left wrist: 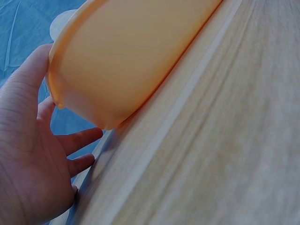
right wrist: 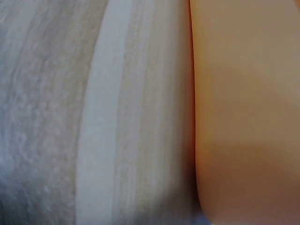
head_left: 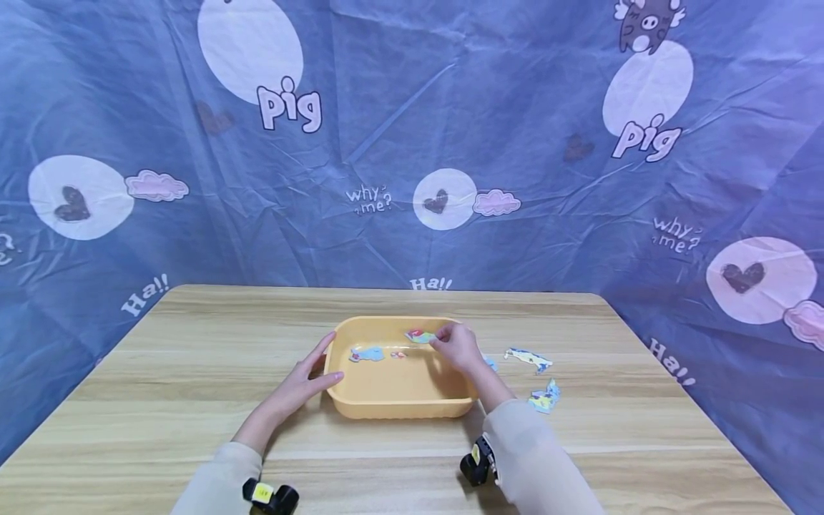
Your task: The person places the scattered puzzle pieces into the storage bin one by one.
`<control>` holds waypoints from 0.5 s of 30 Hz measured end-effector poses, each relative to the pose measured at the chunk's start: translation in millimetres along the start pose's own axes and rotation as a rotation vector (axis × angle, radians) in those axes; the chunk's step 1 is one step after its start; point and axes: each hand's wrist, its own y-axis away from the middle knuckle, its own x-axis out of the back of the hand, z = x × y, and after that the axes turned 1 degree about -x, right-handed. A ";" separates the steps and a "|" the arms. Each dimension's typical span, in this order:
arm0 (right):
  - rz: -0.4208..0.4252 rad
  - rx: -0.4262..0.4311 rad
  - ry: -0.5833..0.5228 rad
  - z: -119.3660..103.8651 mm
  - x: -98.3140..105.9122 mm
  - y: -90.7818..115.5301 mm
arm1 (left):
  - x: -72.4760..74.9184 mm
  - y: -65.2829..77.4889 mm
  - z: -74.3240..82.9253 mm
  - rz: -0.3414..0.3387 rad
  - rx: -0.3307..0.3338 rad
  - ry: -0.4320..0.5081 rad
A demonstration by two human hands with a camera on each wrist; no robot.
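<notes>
A yellow plastic tub (head_left: 402, 410) sits on the wooden table. My left hand (head_left: 299, 386) holds its left end, the thumb over the rim and the other fingers spread along the outside; in the left wrist view, the same hand (left wrist: 33, 159) is beside the tub wall (left wrist: 117, 61). Over the tub's far right part, my right hand (head_left: 460, 347) pinches a colourful flat cutout (head_left: 420, 336) with red and green on it. Inside the tub are a blue fish-shaped cutout (head_left: 367, 354) and a small red-and-white piece (head_left: 399, 355). The right wrist view shows only the tub wall (right wrist: 248, 112) and tabletop.
Right of the tub lie a white-and-blue cutout (head_left: 529, 358), a blue-and-yellow cutout (head_left: 545, 398) and a blue piece (head_left: 491, 363) partly hidden by my right arm. A blue printed cloth (head_left: 386, 243) hangs behind the table (head_left: 225, 336).
</notes>
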 end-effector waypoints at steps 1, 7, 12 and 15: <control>-0.001 0.001 0.012 -0.9 0.2 0.5 | 0.0 0.0 -0.3 0.002 0.002 0.001; 0.009 0.017 0.078 0.8 -0.7 0.5 | -0.2 0.0 -0.4 0.004 0.004 -0.004; 0.016 0.029 0.130 3.1 -2.3 0.3 | -0.4 0.5 0.9 0.003 -0.001 -0.011; 0.008 0.021 0.152 3.0 -2.5 0.3 | -0.6 1.1 2.1 0.005 0.001 -0.013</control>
